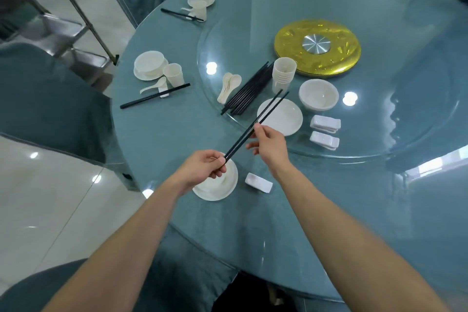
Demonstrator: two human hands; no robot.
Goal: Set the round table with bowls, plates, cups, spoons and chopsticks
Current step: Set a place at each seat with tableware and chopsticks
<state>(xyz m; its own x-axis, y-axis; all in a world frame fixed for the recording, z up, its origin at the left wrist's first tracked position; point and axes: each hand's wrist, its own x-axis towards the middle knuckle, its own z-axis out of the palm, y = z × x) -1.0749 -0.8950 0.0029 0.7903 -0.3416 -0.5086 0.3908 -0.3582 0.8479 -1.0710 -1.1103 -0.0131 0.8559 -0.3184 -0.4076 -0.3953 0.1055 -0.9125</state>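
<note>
Black lacquer-look chopsticks (240, 141), one pair, hang in the air between my two hands above the near edge of the round table (177, 132) with its teal cloth under glass. My left hand (202, 166) pinches their near ends with curled fingers; my right hand (268, 143) grips them further up between thumb and forefinger. The tips point away over the stack of white plates (286, 121) towards the stack of cream cups (283, 75).

Under my left hand sits a white plate (215, 194) with a white bowl (230, 175) on it, close to the near edge. Just to its right lies a white rectangular chopstick rest (258, 182), bare.

On the clear glass turntable (379, 134) are the supplies: a bundle of loose black chopsticks (249, 91), nested white spoons (228, 86), stacked white bowls (318, 94) and two piles of white rests (325, 132). A gold disc (317, 47) marks the centre.

Along the left edge, two finished places (152, 66) each show plate, bowl, cup, spoon and chopsticks.
</note>
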